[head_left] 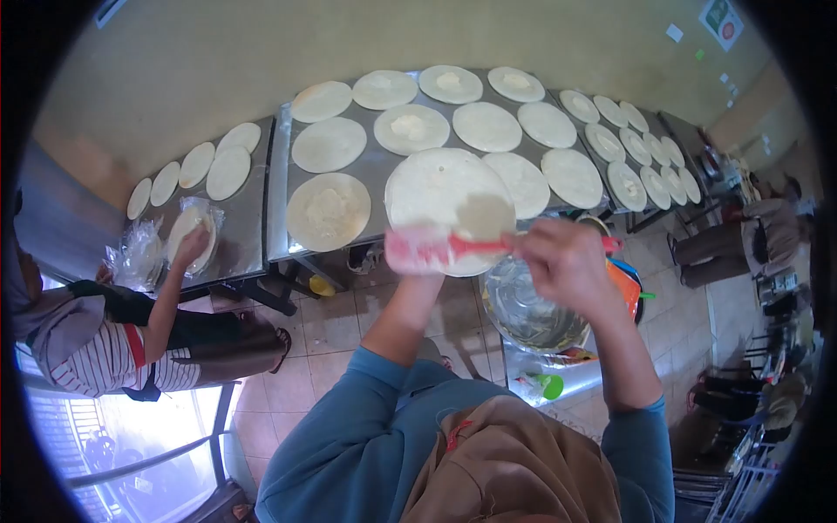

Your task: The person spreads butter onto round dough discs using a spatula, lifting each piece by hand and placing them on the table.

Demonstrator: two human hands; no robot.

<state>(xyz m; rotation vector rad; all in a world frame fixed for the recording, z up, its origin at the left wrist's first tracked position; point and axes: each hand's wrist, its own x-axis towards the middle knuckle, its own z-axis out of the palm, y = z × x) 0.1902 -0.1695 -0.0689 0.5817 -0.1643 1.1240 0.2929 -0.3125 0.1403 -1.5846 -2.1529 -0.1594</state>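
My right hand [565, 261] is closed around the red handle of a spatula [420, 249], its broad blade smeared with pale cream. The blade is over the lower left edge of a large round flatbread [440, 187], which is raised above the table's front edge. My left forearm reaches under this flatbread and appears to hold it up from below; the left hand [423, 281] is mostly hidden by the blade and bread, fingers out of sight. Below my right hand stands a large bowl [532, 305] with cream streaked on its wall.
Rows of round flatbreads [330, 145] lie on metal tables [281, 196], some with a pale dollop in the middle. At left, a co-worker [113, 340] handles a flatbread in a plastic bag [196, 235]. A green lid [549, 386] and orange item [623, 288] are near the bowl.
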